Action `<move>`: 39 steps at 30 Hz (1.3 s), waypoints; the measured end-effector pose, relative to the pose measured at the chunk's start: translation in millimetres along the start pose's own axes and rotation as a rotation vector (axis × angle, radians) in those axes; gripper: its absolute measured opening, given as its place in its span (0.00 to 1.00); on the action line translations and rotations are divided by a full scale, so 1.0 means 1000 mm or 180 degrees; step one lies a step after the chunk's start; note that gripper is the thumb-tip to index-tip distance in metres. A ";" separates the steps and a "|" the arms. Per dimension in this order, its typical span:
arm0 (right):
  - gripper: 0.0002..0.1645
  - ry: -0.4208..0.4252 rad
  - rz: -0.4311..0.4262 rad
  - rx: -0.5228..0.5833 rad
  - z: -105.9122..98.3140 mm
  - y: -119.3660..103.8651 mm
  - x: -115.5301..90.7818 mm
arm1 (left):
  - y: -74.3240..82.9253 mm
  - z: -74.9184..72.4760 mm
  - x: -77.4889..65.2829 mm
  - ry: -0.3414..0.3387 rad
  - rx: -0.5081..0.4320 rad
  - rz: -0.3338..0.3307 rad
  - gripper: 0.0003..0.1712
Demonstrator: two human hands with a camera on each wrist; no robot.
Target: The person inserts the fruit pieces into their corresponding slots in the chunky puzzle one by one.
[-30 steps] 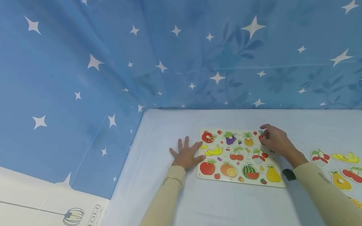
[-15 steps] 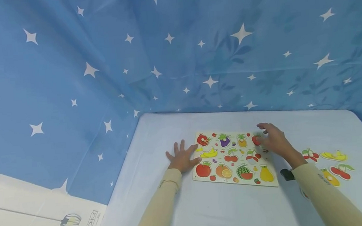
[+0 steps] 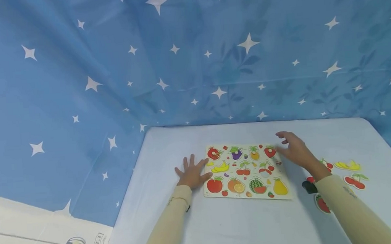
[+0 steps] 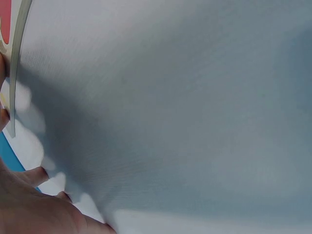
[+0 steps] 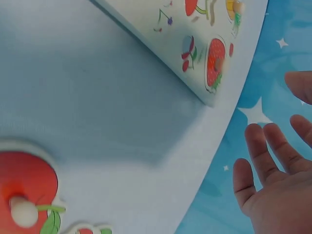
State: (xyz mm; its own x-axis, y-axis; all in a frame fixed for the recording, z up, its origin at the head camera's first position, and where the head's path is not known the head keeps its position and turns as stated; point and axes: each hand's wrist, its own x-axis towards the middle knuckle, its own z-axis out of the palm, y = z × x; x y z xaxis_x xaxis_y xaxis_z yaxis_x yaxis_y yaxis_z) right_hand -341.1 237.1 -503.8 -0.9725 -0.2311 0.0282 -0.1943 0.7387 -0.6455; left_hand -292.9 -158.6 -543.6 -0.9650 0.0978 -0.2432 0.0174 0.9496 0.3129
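Observation:
A white fruit puzzle board lies on the table, printed with rows of fruit. My left hand rests with spread fingers at its left edge, thumb and index finger over the rim. Just beyond the top right corner, my right hand hovers with nothing in it. The right wrist view shows its fingers relaxed and apart from the board. A strawberry piece with a round knob sits in the board's corner slot. Knobbed pomegranate, grape and pineapple pieces sit along the same top row.
Loose pieces lie right of the board: bananas, cherries, a watermelon and an apple. My right sleeve covers part of that group. A blue star-patterned curtain hangs behind the table.
My right hand has let go of the strawberry piece and drawn off to the right, its fingers opening. The left hand stays on the board. The head view has shifted a little.

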 end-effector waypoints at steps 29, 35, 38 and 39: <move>0.37 0.0052 0.0530 -0.0045 -0.066 0.049 -0.042 | -0.011 -0.002 -0.003 0.0042 -0.0035 -0.0099 0.42; 0.37 0.0162 0.0563 -0.0110 -0.077 0.074 -0.068 | -0.003 0.002 -0.002 0.0000 -0.0027 -0.0026 0.41; 0.37 0.0214 0.0595 -0.0146 -0.085 0.085 -0.078 | 0.002 0.005 0.001 0.0012 -0.0035 -0.0003 0.41; 0.37 0.0219 0.0611 -0.0147 -0.088 0.089 -0.081 | 0.004 0.006 0.002 0.0013 -0.0035 0.0002 0.41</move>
State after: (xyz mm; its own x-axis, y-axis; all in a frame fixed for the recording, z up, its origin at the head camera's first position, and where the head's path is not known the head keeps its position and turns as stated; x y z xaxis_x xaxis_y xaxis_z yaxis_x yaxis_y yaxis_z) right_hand -290.6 376.9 -496.2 -0.9984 -0.0408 -0.0390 -0.0087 0.7936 -0.6084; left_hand -293.6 -153.0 -548.5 -0.9660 0.0972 -0.2394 0.0151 0.9462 0.3231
